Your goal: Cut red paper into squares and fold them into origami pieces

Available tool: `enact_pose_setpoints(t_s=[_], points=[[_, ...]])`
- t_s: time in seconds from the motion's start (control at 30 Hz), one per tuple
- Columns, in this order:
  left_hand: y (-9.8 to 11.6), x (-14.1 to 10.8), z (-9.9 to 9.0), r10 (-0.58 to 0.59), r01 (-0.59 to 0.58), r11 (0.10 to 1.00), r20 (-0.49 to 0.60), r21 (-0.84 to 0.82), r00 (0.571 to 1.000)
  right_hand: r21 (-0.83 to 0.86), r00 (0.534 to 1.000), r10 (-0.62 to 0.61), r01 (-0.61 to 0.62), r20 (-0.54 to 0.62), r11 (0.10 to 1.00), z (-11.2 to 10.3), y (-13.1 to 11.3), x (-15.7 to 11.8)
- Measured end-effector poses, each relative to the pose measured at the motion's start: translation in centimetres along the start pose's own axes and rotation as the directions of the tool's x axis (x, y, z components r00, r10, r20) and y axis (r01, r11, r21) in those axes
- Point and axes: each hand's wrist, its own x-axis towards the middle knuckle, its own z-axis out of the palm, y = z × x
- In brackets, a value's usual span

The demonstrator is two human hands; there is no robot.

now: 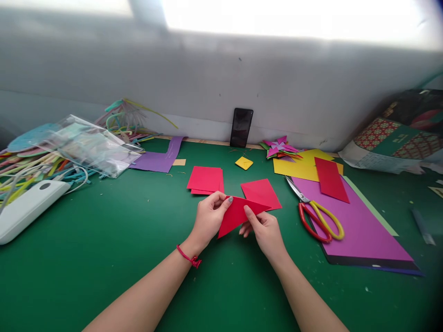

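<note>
Between both hands is a red sheet of paper (235,213) folded into a triangle, held above the table. My left hand (212,214) pinches its upper left corner, thumb in front and fingers behind. My right hand (263,227) grips it nearer the right point, the thumb pressed on its face and the other fingers partly hidden behind. Just beyond my left hand lies a small stack of red paper squares (206,177). Another red square (265,191), with a crease across it, lies behind my right hand. Farther back sits a small folded yellow paper (244,163).
Scissors (316,212) with red and yellow handles lie on purple sheets (367,230) at the right. A phone (241,127) leans on the wall, beside folded paper stars (279,146). Pipe cleaners (20,166), a plastic sleeve (98,145) and a white power bank (31,210) lie left.
</note>
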Motion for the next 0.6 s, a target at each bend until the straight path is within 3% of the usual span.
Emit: enact_pose_setpoints(t_s=[0.17,0.43,0.6], points=[[0.29,-0.2,0.01,0.016,-0.015,0.998,-0.012,0.064,1.0,0.002,1.0,0.007,-0.007,0.012,1.0,0.0,-0.06,0.03],[-0.08,0.07,-0.05,0.007,-0.007,1.0,-0.015,-0.004,1.0,-0.033,0.996,-0.066,0.064,-0.066,0.997,-0.5,-0.3,-0.02],[-0.35,0.1,-0.01,0.007,-0.007,1.0,-0.021,-0.002,1.0,-0.056,0.997,-0.062,0.059,-0.055,0.997,-0.77,-0.24,0.0]])
